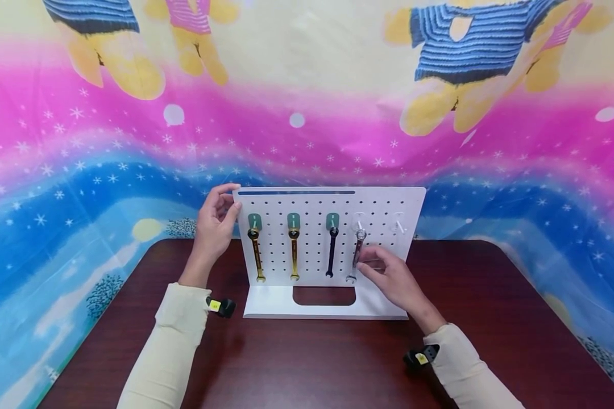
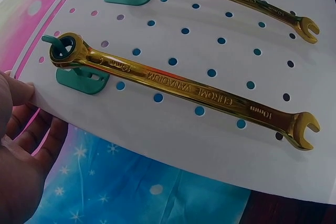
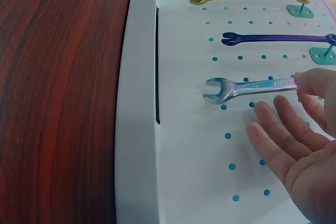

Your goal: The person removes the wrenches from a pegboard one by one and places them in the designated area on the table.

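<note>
A white pegboard stand point(image 1: 314, 270) stands upright on the table. My left hand point(image 1: 216, 221) grips its upper left edge, thumb at the front side and fingers at the edge. My right hand point(image 1: 391, 281) pinches the handle of a silver combination wrench point(image 3: 257, 86) between thumb and index finger, the other fingers spread below. That wrench's ring end is at a clear hook point(image 1: 358, 220). To its left, a dark purple-blue wrench point(image 1: 332, 253) and two gold wrenches, one point(image 2: 178, 85) marked 10mm and another point(image 1: 294, 255), hang by their ring ends from green hooks.
A further clear hook point(image 1: 399, 222) at the board's right bears no wrench. The stand's base has a rectangular cut-out point(image 1: 324, 296). Dark red-brown wooden table point(image 1: 286, 363) lies underneath, with a colourful printed cloth point(image 1: 307, 136) behind and at both sides.
</note>
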The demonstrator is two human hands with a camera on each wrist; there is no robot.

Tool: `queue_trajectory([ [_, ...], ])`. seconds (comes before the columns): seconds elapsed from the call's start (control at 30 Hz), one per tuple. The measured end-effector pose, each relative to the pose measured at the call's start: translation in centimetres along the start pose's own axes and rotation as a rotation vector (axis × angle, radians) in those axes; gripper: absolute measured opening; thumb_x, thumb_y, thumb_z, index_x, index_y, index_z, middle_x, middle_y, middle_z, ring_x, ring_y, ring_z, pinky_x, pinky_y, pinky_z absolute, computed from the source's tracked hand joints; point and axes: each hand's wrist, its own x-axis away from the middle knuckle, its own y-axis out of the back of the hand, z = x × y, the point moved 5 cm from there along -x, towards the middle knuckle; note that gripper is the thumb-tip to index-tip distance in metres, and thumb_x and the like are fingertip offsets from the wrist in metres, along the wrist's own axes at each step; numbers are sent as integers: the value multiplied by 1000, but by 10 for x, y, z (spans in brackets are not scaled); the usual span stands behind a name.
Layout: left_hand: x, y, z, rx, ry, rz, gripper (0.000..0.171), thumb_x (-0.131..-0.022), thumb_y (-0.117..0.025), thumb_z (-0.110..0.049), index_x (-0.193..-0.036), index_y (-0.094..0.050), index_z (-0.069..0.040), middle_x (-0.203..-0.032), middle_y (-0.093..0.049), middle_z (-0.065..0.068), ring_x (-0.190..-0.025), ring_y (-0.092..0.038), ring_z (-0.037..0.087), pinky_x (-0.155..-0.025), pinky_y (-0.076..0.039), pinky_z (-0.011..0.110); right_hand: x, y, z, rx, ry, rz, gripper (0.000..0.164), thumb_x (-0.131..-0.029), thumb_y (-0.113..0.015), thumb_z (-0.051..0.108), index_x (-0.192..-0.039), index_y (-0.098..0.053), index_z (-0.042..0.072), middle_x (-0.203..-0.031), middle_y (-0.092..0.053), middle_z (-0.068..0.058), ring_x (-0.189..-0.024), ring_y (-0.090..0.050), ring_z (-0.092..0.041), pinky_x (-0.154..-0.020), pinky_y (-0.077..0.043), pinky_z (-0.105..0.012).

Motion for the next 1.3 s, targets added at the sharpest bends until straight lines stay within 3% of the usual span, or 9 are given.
queue_trajectory([
  [0.2,2,0,-8,2,-4,8,37,-105,-55,0,-142,-53,-4,-113,-63,24,-103,-63,33,-85,-48,25,0,-5,3,-30,4,24,15,-97,-74,14,-107,-63,13,-104,-68,-3,-92,-68,-21,-82,-55,-43],
  [0.43,3,0,-10,13,4,19,36,-105,-55,1,-141,-53,-2,-113,-63,25,-102,-63,34,-85,-48,25,2,-7,1,-107,-10,44,14,-98,-71,7,-105,-60,10,-101,-66,-8,-92,-72,-25,-83,-58,-40],
  [0.53,-1,0,7,24,-3,20,37,-106,-56,-3,-142,-54,-7,-112,-64,20,-102,-64,30,-84,-49,27,2,-8,1,-159,-11,61,13,-99,-69,5,-106,-58,7,-99,-64,-11,-89,-73,-27,-80,-59,-35],
  [0.67,-6,1,29,33,-13,15,38,-106,-58,-8,-143,-56,-17,-112,-65,15,-101,-64,26,-83,-50,28,4,-8,2,-240,-15,79,14,-99,-68,3,-108,-57,3,-99,-61,-15,-87,-73,-28,-78,-60,-38],
  [0.9,-3,-1,12,3,6,10,38,-105,-55,0,-142,-54,-6,-113,-63,23,-101,-63,33,-84,-48,28,7,-6,4,-356,-18,100,19,-100,-67,3,-112,-55,-4,-100,-59,-19,-85,-71,-24,-74,-61,-42],
  [1.03,-1,0,5,-12,2,9,38,-105,-54,1,-143,-53,-4,-113,-63,24,-102,-63,35,-86,-49,27,9,-4,7,-390,-32,105,26,-99,-68,3,-120,-54,-4,-104,-61,-21,-86,-71,-24,-71,-61,-44],
  [1.3,-5,0,27,6,-5,20,39,-106,-58,-8,-144,-55,-14,-113,-65,16,-101,-64,25,-85,-50,29,12,1,16,-484,-31,144,54,-98,-65,-2,-146,-39,0,-111,-57,-26,-89,-68,-23,-66,-60,-50],
])
